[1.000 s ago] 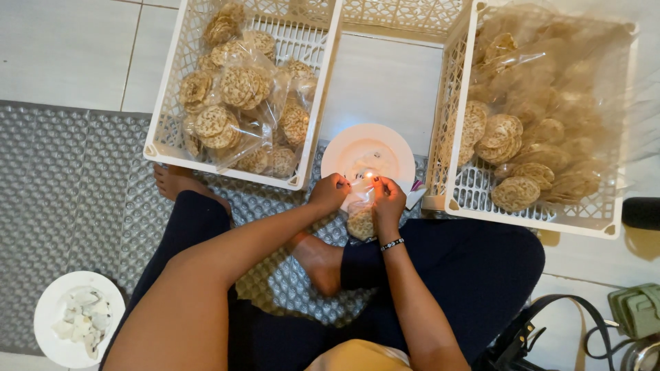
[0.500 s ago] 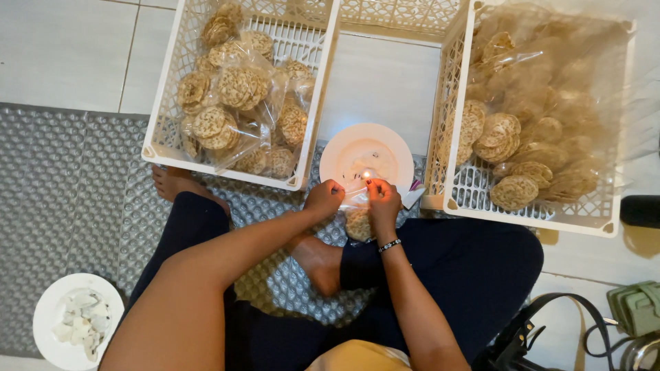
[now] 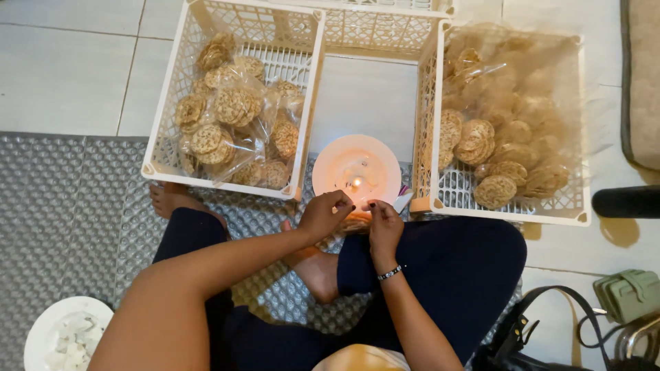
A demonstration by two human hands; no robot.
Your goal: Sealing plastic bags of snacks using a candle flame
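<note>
The person sits cross-legged on a silvery embossed floor mat (image 3: 62,206), both hands drawn together just in front of the knees. The left hand (image 3: 324,214) and the right hand (image 3: 383,227) are pinched shut on the top of a small clear plastic packet of round crackers (image 3: 354,223), which lies between and just under them, mostly hidden, so its long axis cannot be told. Straight ahead, just beyond the fingertips, a small flame burns on a round pink plate (image 3: 330,172); both hands are about equally near it. To the left stands a white lattice crate (image 3: 168,148) of bagged, woven-looking golden crackers; to the right a second crate (image 3: 574,172) lined with thin plastic holds loose ones.
</note>
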